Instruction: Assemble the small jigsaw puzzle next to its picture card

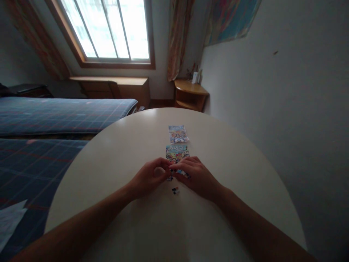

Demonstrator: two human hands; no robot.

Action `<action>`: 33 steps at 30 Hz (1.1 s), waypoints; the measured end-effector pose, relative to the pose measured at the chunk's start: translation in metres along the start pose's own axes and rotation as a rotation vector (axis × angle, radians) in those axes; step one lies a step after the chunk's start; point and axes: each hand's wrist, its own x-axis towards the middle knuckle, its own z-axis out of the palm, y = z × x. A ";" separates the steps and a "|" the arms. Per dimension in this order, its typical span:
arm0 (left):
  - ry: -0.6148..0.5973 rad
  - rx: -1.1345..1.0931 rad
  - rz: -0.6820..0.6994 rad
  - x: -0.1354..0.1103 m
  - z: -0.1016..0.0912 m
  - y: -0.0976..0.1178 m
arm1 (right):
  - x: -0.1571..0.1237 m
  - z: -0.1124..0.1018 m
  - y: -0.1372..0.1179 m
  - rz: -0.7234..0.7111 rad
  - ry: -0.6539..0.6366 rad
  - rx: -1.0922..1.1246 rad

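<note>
My left hand point(152, 174) and my right hand point(195, 175) meet over the middle of the table, thumbs and fingertips pinched together. Something tiny and dark may be between the fingertips, too small to make out. Under the fingers lies a colourful printed sheet or packet point(177, 150) covered with many small figures; its lower part is mostly hidden by my hands. Just beyond it rests a second printed packet point(178, 134), bluish with a cartoon face. Closer to me, a few small dark, white and orange pieces point(175, 190) lie on the tabletop below my fingertips.
The round white table point(131, 145) fills the middle of the view. Beds with blue plaid covers point(54, 112) stand on the left, with white papers point(11, 222) on the nearer one. A wall point(294, 120) runs along the right; a wooden corner shelf point(191, 87) stands behind.
</note>
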 end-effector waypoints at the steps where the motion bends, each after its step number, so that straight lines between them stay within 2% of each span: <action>1: -0.008 -0.018 0.001 0.000 0.000 -0.002 | 0.000 0.000 0.001 -0.002 -0.007 0.002; 4: -0.005 -0.029 0.007 -0.001 0.001 -0.006 | -0.002 -0.002 0.004 -0.020 -0.038 0.036; 7: 0.014 0.089 0.019 -0.001 0.000 -0.008 | -0.004 -0.004 0.006 -0.036 -0.067 0.076; 13: -0.026 0.399 0.116 0.000 -0.004 -0.011 | -0.008 -0.005 0.008 0.095 -0.055 0.058; 21: -0.095 0.475 0.161 0.003 -0.001 -0.017 | -0.008 0.003 0.010 0.052 -0.122 0.043; 26: -0.078 0.487 0.165 0.004 0.001 -0.016 | -0.007 0.009 0.011 0.069 -0.089 0.077; 33: -0.104 0.578 0.207 0.003 0.003 -0.013 | -0.015 -0.002 0.018 0.131 -0.067 0.049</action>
